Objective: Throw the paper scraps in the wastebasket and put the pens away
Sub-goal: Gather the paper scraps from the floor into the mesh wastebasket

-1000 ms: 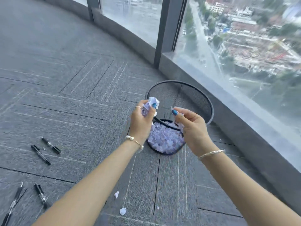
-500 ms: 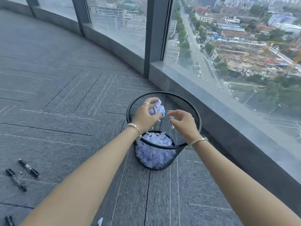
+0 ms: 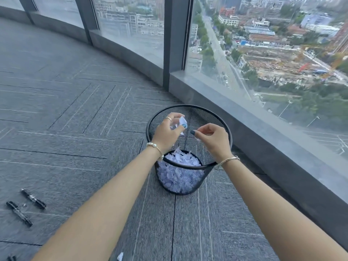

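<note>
Black mesh wastebasket (image 3: 188, 185) upright on carpet, partly filled with white paper scraps (image 3: 183, 159).
Further crumpled scraps (image 3: 181, 122) held above its rim; two black pens (image 3: 26, 206) lie well apart, left; one stray scrap (image 3: 120, 256) on floor.

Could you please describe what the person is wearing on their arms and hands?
Both forearms are bare, with no sleeves in view. The left hand has a thin gold ring and a gold bangle with pearl-like beads at the wrist. The right hand has a slim twisted gold bracelet. The nails are painted dark blue-teal.
</note>
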`<state>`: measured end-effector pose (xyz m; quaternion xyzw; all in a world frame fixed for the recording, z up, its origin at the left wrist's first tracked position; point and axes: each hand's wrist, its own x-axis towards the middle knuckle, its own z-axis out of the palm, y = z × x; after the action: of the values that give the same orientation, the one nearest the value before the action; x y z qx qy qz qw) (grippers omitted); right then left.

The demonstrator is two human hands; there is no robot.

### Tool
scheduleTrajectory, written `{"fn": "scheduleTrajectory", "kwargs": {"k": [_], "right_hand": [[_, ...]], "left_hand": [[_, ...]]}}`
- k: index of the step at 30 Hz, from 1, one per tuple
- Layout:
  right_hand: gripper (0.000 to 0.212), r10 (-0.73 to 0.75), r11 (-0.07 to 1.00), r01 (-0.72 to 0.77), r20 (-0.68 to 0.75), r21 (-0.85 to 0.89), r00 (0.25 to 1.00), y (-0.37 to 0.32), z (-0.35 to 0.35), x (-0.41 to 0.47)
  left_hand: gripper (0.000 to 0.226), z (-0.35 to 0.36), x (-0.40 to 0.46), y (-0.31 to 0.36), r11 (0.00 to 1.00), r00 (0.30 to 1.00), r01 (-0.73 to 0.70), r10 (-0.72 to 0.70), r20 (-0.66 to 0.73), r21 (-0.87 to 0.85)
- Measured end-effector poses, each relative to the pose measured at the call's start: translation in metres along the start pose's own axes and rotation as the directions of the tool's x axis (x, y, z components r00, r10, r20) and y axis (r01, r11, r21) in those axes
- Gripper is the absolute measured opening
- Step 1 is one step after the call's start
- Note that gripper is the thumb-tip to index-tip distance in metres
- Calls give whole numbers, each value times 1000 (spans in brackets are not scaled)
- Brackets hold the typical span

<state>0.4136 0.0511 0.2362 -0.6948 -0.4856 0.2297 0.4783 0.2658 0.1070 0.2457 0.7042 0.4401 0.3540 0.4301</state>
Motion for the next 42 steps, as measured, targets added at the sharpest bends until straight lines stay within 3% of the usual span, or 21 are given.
{"fn": "scheduleTrajectory", "kwargs": {"k": [5,7,9,14,23,27,31,42], "right_hand": [[20,-5,1000,4,-47,-28,999,-4,1,-3],[20,25,1000,-25,-50,4,998,-3,2,-3],[29,63,996,-61,-34,58,997,-3,1,-4],[39,82,993,-85,44,80,996,-8,0,-7],[33,52,997,-51,-9,56,999,-9,1,-8],[22,11,1000,-10,-12,23,1000,-8,2,-6],[13,-38,998,37,-19,-47,999,-11,3,-8],[10,-45,998,47,-40,31,998,-41,4,-30]], "left_hand": [[35,1,-3,1,994,999,32,-32,6,-100],[27,1,-3,1,994,1000,13,-13,1,-113],[35,1,-3,0,987,1000,3,-3,1,-162],[32,1,0,-6,997,999,-46,46,5,-67],[20,3,4,-10,998,998,-59,60,26,-37],[16,1,3,-8,996,996,-81,80,-38,-22],[26,-1,0,-5,998,995,-50,47,-83,-33],[28,-26,-24,19,990,993,-41,26,-114,-134]]}}
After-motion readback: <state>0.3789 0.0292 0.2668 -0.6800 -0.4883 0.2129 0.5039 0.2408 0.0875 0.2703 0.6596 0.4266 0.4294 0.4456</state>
